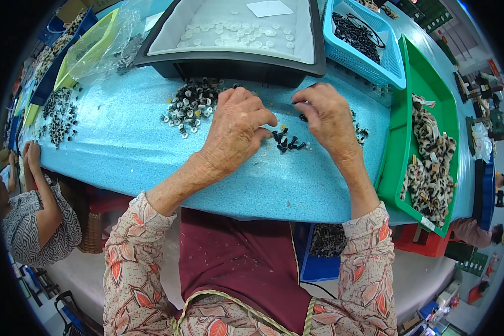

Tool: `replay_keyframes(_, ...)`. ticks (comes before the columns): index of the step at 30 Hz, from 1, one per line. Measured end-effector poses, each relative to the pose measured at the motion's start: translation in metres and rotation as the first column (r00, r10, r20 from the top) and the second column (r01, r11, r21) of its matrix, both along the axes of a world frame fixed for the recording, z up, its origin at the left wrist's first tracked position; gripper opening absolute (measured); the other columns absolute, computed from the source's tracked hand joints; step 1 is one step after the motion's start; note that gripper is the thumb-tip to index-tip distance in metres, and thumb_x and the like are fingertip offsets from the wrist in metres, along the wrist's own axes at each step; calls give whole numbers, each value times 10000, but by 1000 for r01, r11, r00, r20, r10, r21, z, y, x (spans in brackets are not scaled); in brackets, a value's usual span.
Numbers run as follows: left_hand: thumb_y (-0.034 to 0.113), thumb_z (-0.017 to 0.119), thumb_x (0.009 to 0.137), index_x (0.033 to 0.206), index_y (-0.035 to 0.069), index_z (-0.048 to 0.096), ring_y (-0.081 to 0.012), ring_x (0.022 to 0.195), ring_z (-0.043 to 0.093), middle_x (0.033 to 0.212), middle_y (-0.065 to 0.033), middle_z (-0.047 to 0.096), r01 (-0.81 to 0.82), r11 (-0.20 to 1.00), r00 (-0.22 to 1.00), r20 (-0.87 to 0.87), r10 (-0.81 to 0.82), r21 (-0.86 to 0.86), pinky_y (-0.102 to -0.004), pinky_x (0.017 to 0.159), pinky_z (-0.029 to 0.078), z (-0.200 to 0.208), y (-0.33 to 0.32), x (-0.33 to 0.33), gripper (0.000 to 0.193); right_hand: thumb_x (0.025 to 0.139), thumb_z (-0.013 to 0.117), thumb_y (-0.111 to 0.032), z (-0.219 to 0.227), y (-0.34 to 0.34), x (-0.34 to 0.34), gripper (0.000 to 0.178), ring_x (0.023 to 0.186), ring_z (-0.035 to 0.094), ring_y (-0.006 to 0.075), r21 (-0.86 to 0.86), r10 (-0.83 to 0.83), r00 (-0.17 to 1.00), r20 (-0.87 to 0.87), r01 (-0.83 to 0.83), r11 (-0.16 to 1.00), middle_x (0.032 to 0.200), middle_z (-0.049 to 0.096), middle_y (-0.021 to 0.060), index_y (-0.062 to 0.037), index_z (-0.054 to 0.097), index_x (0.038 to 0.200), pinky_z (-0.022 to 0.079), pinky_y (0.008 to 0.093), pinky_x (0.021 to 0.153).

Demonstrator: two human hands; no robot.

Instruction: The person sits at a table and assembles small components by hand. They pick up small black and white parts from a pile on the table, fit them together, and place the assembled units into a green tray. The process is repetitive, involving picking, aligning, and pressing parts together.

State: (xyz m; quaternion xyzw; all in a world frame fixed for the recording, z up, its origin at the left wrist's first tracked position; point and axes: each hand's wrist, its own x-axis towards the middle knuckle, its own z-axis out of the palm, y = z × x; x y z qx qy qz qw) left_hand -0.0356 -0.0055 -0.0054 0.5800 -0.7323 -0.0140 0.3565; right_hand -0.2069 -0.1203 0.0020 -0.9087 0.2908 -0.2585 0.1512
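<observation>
My left hand (pixel 238 131) is over the blue tabletop with its fingers curled and its thumb and forefinger close together; anything between them is hidden. Just right of its fingertips lies a small group of black stemmed pieces (pixel 288 143). My right hand (pixel 330 120) is beyond these, thumb and fingers drawn into a pinch. A dark spot shows at its fingertips, too small to name. Behind my left hand spreads a pile of small black and white round parts (pixel 190 105). More black pieces (pixel 360 131) lie partly hidden beside my right wrist.
A black tray (pixel 235 66) lined in white holds translucent discs. To its right are a light-blue basket (pixel 395 70) of black pieces and a green tray (pixel 395 159) of spotted plush pieces. At left are more black parts (pixel 59 117) and a seated person (pixel 42 215).
</observation>
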Motion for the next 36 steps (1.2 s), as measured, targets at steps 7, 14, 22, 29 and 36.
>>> replay_keyframes(7,86,751,639,810,127,691,-218,894,514,799,-12,574,40,993,999,23,-43,108,-397,872,363,-6,-3,-4,185,839,648,-68,28,11,5,104,659,618,104,535,-51,933,355,-158,830,802,679,53,-20,671,928,507,243,577)
replay_keyframes(14,89,765,606,878,101,674,-233,943,521,892,-28,603,-5,985,1000,16,2,174,-383,888,350,13,25,17,288,847,653,-66,30,27,31,116,602,582,69,722,-79,862,500,-364,589,720,647,35,7,647,937,496,200,545)
replay_keyframes(22,43,730,664,770,78,667,-200,812,558,742,-19,627,-277,957,957,-64,283,92,-352,803,390,13,56,60,128,831,674,-72,1,32,41,113,635,606,79,754,-35,866,499,-414,510,731,654,36,-14,671,929,521,209,587)
replay_keyframes(29,82,744,646,784,95,678,-204,807,526,755,-11,596,-214,968,975,-31,220,133,-352,785,361,-3,40,47,153,833,647,-19,-1,32,42,134,661,622,84,763,-77,871,485,-379,523,771,663,50,9,646,964,532,217,596)
replay_keyframes(36,64,730,643,799,110,684,-203,845,508,767,-12,558,-116,968,993,-12,121,222,-357,798,359,-1,29,41,169,829,648,-7,-1,32,40,123,653,613,74,765,-72,896,437,-328,555,769,664,50,11,648,951,520,204,588)
